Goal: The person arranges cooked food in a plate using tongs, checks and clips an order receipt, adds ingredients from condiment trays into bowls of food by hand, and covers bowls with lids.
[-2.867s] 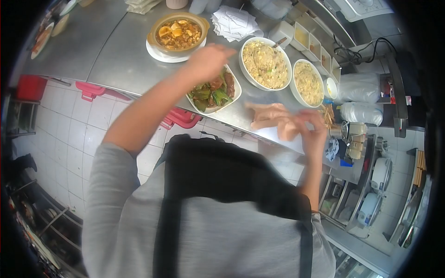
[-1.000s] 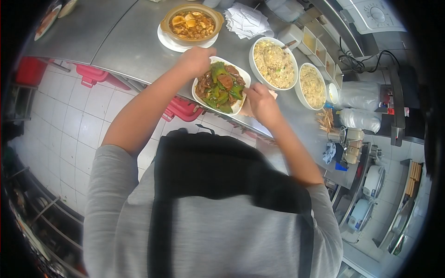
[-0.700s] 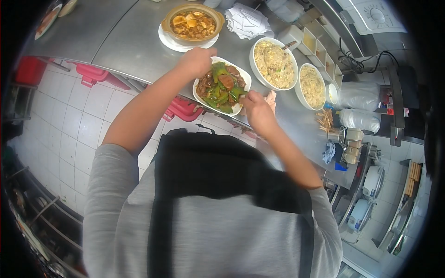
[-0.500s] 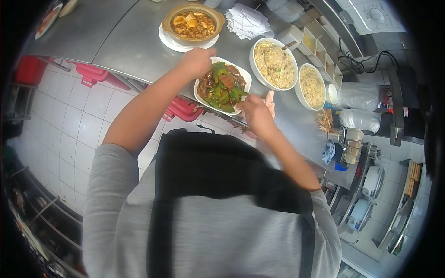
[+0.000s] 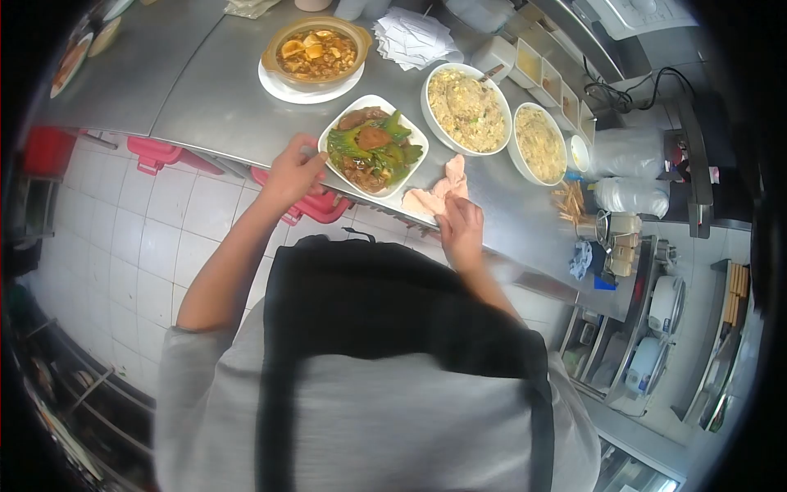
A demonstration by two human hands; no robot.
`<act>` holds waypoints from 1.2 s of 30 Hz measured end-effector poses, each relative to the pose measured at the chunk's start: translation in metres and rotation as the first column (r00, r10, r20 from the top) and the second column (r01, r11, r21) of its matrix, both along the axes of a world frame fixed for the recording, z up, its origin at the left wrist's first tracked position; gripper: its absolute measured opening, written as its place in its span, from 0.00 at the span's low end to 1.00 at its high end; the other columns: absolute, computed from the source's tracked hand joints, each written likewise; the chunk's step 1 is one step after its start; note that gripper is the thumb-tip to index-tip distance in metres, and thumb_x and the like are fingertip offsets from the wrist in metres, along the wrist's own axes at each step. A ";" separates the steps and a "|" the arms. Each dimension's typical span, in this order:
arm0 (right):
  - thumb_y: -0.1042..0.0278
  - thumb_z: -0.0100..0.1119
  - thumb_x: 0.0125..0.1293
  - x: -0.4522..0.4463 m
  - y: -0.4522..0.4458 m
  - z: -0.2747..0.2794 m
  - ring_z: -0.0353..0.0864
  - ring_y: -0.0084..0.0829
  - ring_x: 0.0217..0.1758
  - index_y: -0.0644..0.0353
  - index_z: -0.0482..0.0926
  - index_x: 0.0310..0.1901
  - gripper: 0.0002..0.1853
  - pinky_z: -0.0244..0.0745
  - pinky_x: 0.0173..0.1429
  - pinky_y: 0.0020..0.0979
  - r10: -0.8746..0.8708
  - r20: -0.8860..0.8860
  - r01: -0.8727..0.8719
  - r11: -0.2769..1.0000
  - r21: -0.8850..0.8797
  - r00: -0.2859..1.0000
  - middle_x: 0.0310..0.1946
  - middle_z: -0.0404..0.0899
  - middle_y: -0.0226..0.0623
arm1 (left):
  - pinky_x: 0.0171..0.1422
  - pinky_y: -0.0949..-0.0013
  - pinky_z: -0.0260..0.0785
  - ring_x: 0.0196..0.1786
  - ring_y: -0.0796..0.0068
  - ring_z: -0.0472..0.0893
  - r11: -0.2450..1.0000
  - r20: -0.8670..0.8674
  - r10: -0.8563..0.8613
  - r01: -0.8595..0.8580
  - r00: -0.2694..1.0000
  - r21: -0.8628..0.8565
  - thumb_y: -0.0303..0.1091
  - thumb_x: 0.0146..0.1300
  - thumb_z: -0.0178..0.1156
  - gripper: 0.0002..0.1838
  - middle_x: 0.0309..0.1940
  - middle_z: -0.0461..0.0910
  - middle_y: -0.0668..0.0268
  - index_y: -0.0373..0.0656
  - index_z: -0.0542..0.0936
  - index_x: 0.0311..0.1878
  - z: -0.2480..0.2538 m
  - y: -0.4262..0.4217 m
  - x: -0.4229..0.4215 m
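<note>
A white square plate [image 5: 420, 144] of stir-fried meat and green peppers [image 5: 373, 143] sits near the counter's front edge. My left hand [image 5: 297, 174] is at the plate's left rim, fingers closed against it with the thumb near the edge. To the plate's right, a crumpled pink cloth [image 5: 443, 190] lies on the counter. The fingers of my right hand [image 5: 461, 232] are pinched on the cloth's lower end. Beyond the plate stands a clay pot [image 5: 322, 53] of tofu in brown sauce, on a white saucer [image 5: 305, 95].
Two white bowls of fried rice [image 5: 466, 111] [image 5: 539, 145] stand at the back right. Paper slips [image 5: 412, 38] are piled behind the clay pot. Ingredient containers [image 5: 551, 80], plastic bags [image 5: 627, 153] and a blue cloth [image 5: 580, 259] are farther right. Red bins [image 5: 160, 153] stand under the counter.
The plate has turned. My left hand has moved from its far corner to its left side. My right hand has left the plate and now grips the pink cloth.
</note>
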State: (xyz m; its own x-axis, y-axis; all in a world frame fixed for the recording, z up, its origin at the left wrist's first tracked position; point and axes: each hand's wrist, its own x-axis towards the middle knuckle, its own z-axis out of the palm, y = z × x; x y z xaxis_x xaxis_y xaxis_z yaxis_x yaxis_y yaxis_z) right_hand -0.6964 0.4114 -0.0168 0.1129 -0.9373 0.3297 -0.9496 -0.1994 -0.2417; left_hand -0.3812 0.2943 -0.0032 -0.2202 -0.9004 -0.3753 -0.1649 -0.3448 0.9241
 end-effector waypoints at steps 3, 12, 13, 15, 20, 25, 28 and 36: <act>0.65 0.67 0.50 -0.006 -0.010 0.006 0.74 0.42 0.41 0.60 0.78 0.45 0.20 0.70 0.47 0.38 -0.019 0.036 0.014 0.990 0.143 0.999 0.39 0.74 0.40 | 0.27 0.76 0.70 0.23 0.77 0.76 0.999 -0.047 0.051 -0.050 0.998 0.010 0.41 0.65 0.55 0.17 0.27 0.75 0.65 0.44 0.67 0.53 -0.010 -0.002 0.008; 0.65 0.67 0.52 -0.023 -0.068 0.009 0.80 0.32 0.31 0.59 0.83 0.37 0.12 0.74 0.37 0.28 -0.335 0.436 0.215 0.929 0.301 0.836 0.32 0.78 0.40 | 0.34 0.72 0.76 0.29 0.69 0.82 0.986 -0.218 0.004 0.033 0.976 0.163 0.41 0.69 0.48 0.20 0.30 0.79 0.57 0.44 0.64 0.60 0.000 -0.002 0.001; 0.66 0.66 0.52 -0.015 -0.071 0.008 0.80 0.32 0.31 0.60 0.82 0.36 0.11 0.74 0.36 0.28 -0.260 0.379 0.176 0.954 0.241 0.888 0.31 0.78 0.40 | 0.35 0.72 0.77 0.30 0.69 0.82 0.983 -0.224 0.015 0.027 0.975 0.183 0.41 0.70 0.47 0.19 0.30 0.79 0.57 0.45 0.64 0.60 0.000 -0.002 -0.002; 0.71 0.63 0.54 0.006 -0.073 0.013 0.81 0.31 0.29 0.62 0.82 0.33 0.06 0.75 0.36 0.29 -0.249 0.464 0.163 0.962 0.218 0.850 0.28 0.79 0.40 | 0.35 0.72 0.77 0.30 0.68 0.82 0.981 -0.243 0.030 0.019 0.970 0.194 0.40 0.70 0.46 0.19 0.30 0.79 0.56 0.44 0.63 0.60 -0.001 -0.003 -0.004; 0.78 0.60 0.56 0.033 -0.078 -0.002 0.77 0.22 0.30 0.64 0.79 0.38 0.07 0.74 0.36 0.24 -0.264 0.754 0.002 0.944 0.329 0.601 0.29 0.80 0.34 | 0.37 0.69 0.77 0.32 0.66 0.82 0.975 -0.262 0.082 -0.023 0.962 0.222 0.39 0.70 0.45 0.18 0.31 0.79 0.54 0.43 0.59 0.59 0.003 0.006 -0.019; 0.82 0.57 0.58 0.006 -0.066 0.019 0.76 0.20 0.33 0.66 0.77 0.41 0.09 0.72 0.40 0.20 -0.247 0.843 -0.043 0.952 0.303 0.477 0.32 0.78 0.31 | 0.41 0.66 0.77 0.35 0.64 0.82 0.932 -0.377 0.284 -0.161 0.882 0.325 0.38 0.70 0.46 0.18 0.36 0.78 0.51 0.43 0.56 0.57 0.007 0.037 -0.052; 0.82 0.57 0.59 -0.018 -0.055 0.052 0.76 0.21 0.38 0.66 0.76 0.43 0.10 0.72 0.43 0.21 -0.228 0.917 0.040 0.973 0.227 0.327 0.35 0.78 0.33 | 0.42 0.67 0.76 0.36 0.65 0.82 0.912 -0.398 0.051 0.120 0.916 0.393 0.44 0.67 0.52 0.23 0.37 0.78 0.51 0.41 0.58 0.56 0.001 0.053 -0.056; 0.80 0.53 0.63 0.013 -0.005 0.080 0.75 0.27 0.48 0.66 0.71 0.52 0.15 0.71 0.54 0.29 -0.221 0.962 -0.039 0.975 0.218 -0.157 0.45 0.75 0.38 | 0.34 0.73 0.72 0.30 0.76 0.78 0.837 -0.339 -0.528 0.409 0.779 -0.364 0.39 0.64 0.56 0.14 0.28 0.77 0.66 0.40 0.71 0.46 0.005 0.055 -0.142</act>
State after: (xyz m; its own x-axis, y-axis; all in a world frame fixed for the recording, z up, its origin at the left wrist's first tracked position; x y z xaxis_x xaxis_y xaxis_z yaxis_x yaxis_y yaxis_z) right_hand -0.6836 0.4065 0.0633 -0.3064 -0.9402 -0.1487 0.3958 0.0162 -0.9182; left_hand -0.5227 0.3497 0.0021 -0.7181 -0.6917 0.0770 0.1702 -0.0672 0.9831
